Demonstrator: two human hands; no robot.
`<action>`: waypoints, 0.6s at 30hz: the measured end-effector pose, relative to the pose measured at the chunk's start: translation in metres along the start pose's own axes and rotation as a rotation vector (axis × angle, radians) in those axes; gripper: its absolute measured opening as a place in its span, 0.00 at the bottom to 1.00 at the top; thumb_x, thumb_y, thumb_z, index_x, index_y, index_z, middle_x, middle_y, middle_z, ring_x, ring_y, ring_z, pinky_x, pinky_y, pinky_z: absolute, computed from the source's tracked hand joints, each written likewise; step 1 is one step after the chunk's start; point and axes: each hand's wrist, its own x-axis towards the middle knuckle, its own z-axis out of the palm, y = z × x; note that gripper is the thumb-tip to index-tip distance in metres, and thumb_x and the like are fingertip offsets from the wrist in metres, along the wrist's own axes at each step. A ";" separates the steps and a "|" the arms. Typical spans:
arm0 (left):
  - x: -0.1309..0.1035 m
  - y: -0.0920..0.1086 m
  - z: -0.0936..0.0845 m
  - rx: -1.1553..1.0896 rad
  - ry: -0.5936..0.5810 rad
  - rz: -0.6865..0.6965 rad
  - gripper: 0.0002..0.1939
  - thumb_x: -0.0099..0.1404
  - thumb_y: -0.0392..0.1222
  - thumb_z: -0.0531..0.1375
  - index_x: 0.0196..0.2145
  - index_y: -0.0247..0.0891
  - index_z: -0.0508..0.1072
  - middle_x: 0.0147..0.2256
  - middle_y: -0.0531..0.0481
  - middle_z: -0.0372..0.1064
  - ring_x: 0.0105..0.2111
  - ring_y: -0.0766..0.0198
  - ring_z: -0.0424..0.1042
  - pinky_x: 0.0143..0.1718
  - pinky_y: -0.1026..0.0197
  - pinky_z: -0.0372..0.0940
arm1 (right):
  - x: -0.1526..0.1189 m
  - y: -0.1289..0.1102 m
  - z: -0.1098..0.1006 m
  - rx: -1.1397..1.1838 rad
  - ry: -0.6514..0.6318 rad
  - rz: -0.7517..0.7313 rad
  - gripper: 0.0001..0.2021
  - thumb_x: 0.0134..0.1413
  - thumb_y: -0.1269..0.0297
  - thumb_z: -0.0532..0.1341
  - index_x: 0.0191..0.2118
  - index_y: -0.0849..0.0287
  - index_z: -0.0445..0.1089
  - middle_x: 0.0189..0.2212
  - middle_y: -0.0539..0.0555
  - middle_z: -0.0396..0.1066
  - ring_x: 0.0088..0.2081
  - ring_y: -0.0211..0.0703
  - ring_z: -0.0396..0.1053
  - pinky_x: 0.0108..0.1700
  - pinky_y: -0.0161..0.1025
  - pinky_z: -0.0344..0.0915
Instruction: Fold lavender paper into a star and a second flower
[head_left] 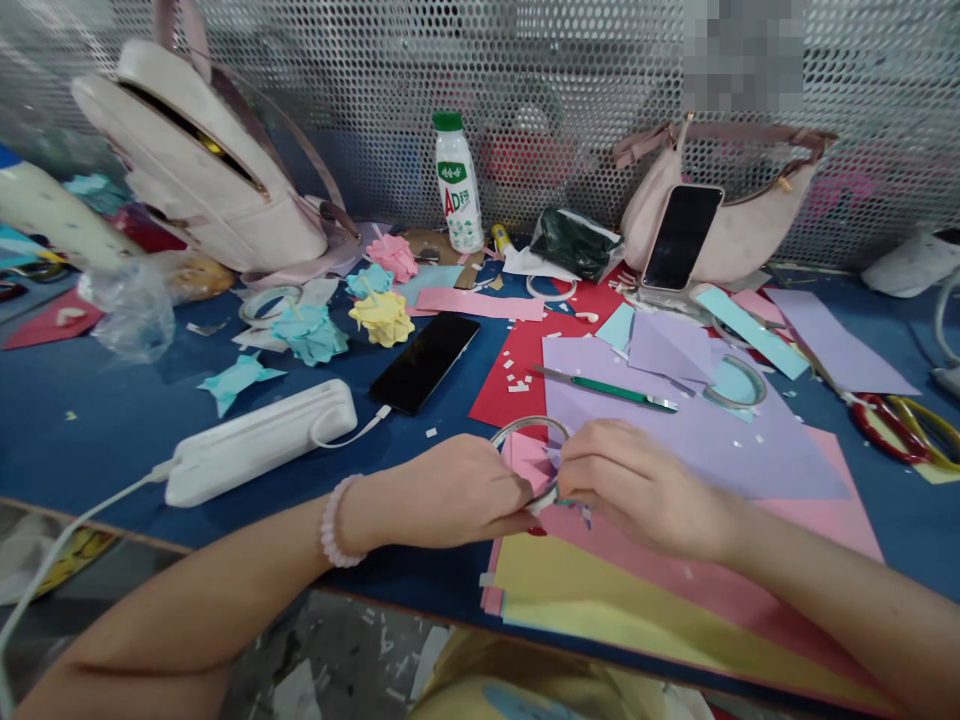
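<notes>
Near the front of the table, my left hand (457, 492) is closed, with a bead bracelet on its wrist, around a roll of tape (531, 424) and a piece of folded pink paper (528, 462). Close against it, my right hand (637, 485) has its fingers pinched at the right side of the roll; small purple and teal bits show beneath them. What the right fingertips grip is hidden. Under both hands lie stacked sheets of purple paper (750, 455), pink and yellow paper (600, 590). A green craft knife (615, 391) rests on the purple sheet.
Left of the hands are a white power bank (259, 440), a black phone (425, 362) and folded paper shapes (310, 333). Behind stand a bottle (457, 190), a backpack (202, 170) and a handbag (757, 215) with a phone (683, 237). Scissors (889, 428) lie at right.
</notes>
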 end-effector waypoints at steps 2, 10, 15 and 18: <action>-0.001 -0.001 0.000 -0.005 0.032 0.004 0.27 0.75 0.48 0.41 0.25 0.35 0.69 0.20 0.51 0.69 0.19 0.65 0.65 0.23 0.60 0.54 | 0.000 -0.001 0.002 0.064 0.017 0.056 0.08 0.64 0.74 0.51 0.36 0.59 0.64 0.31 0.53 0.68 0.33 0.39 0.65 0.35 0.35 0.65; 0.000 0.001 0.002 0.021 0.013 0.029 0.27 0.76 0.47 0.40 0.25 0.36 0.68 0.18 0.52 0.65 0.17 0.65 0.61 0.21 0.60 0.50 | 0.004 -0.002 0.000 0.291 0.082 0.253 0.10 0.59 0.80 0.52 0.34 0.57 0.62 0.31 0.51 0.66 0.33 0.37 0.64 0.34 0.34 0.64; -0.001 -0.002 0.007 0.086 0.086 -0.062 0.23 0.75 0.44 0.44 0.25 0.36 0.68 0.19 0.51 0.67 0.19 0.65 0.64 0.22 0.61 0.52 | 0.002 0.009 -0.003 0.355 0.158 0.364 0.08 0.59 0.78 0.53 0.34 0.57 0.62 0.31 0.51 0.65 0.33 0.38 0.63 0.34 0.35 0.63; -0.002 -0.012 0.005 0.122 0.055 -0.282 0.18 0.71 0.40 0.48 0.26 0.35 0.68 0.21 0.49 0.68 0.22 0.62 0.67 0.26 0.60 0.56 | -0.001 0.017 -0.002 0.393 0.163 0.413 0.08 0.58 0.78 0.54 0.34 0.58 0.62 0.31 0.51 0.63 0.33 0.37 0.62 0.34 0.34 0.62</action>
